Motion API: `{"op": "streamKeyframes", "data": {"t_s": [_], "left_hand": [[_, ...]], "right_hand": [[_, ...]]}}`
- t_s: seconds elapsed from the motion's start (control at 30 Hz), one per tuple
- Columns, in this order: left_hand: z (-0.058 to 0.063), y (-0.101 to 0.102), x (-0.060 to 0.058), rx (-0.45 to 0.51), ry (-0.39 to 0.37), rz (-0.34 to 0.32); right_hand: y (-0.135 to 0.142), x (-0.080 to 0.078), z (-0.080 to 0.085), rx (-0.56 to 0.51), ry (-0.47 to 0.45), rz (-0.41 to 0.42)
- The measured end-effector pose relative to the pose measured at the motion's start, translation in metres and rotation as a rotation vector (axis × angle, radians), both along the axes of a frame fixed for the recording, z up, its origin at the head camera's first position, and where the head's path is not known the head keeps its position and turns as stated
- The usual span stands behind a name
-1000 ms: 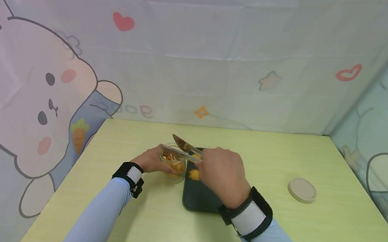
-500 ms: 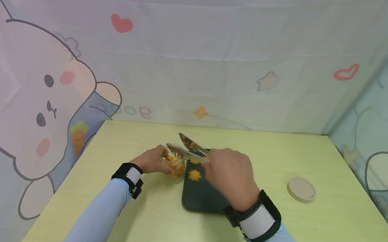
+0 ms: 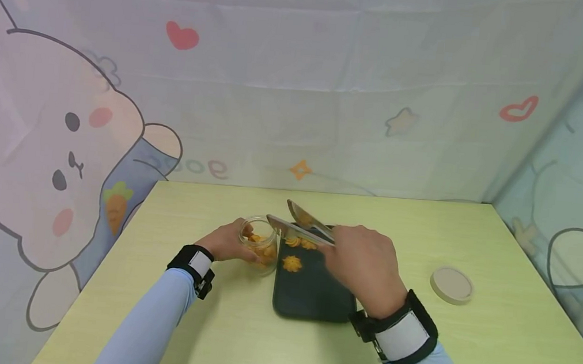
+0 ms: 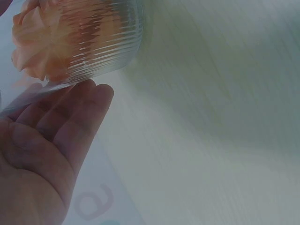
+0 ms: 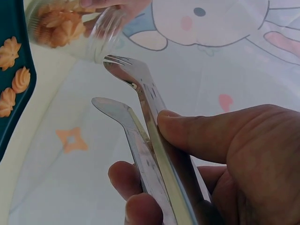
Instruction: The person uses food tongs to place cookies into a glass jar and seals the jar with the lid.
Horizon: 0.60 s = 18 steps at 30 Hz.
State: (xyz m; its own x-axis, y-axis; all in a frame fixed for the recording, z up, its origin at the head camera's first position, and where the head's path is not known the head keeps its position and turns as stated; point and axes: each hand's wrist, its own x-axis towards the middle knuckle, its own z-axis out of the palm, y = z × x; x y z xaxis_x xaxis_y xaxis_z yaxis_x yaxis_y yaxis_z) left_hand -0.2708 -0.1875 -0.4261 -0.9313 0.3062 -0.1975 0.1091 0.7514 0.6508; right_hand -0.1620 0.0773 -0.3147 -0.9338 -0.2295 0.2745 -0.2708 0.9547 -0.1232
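Note:
My left hand (image 3: 228, 242) grips a clear glass jar (image 3: 265, 259) from its left side. Golden piped cookies (image 4: 42, 42) show through the ribbed glass in the left wrist view. In my right hand (image 3: 362, 264) is a pair of metal tongs (image 3: 301, 232), held above the far end of a dark tray (image 3: 307, 299). Their two tips stand apart with nothing between them in the right wrist view, one tip pronged like a fork. On the tray lie a star-shaped cookie (image 3: 292, 263) and two more near its far edge, partly under the tongs in the head view.
A round beige lid (image 3: 452, 285) lies on the pale yellow table (image 3: 397, 226) to the right of the tray. Jar and tray stand side by side, close together. A printed cloth (image 3: 298, 107) hangs behind the table's far edge.
My right hand has drawn the tongs to the right, from over the jar's mouth to above the tray, uncovering the tray's cookies. The left hand and jar stay in place.

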Motion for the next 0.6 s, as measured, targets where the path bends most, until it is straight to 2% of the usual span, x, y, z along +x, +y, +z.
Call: {"op": "streamKeyframes", "data": {"t_s": [0.27,0.6], "left_hand": [[0.000,0.001,0.001,-0.009,0.004,0.006],[0.000,0.000,0.001,-0.012,0.012,-0.007]], "right_hand": [[0.011,0.002,-0.012,-0.025,-0.019,-0.042],[0.018,0.005,-0.037,-0.018,-0.056,-0.058]]}}
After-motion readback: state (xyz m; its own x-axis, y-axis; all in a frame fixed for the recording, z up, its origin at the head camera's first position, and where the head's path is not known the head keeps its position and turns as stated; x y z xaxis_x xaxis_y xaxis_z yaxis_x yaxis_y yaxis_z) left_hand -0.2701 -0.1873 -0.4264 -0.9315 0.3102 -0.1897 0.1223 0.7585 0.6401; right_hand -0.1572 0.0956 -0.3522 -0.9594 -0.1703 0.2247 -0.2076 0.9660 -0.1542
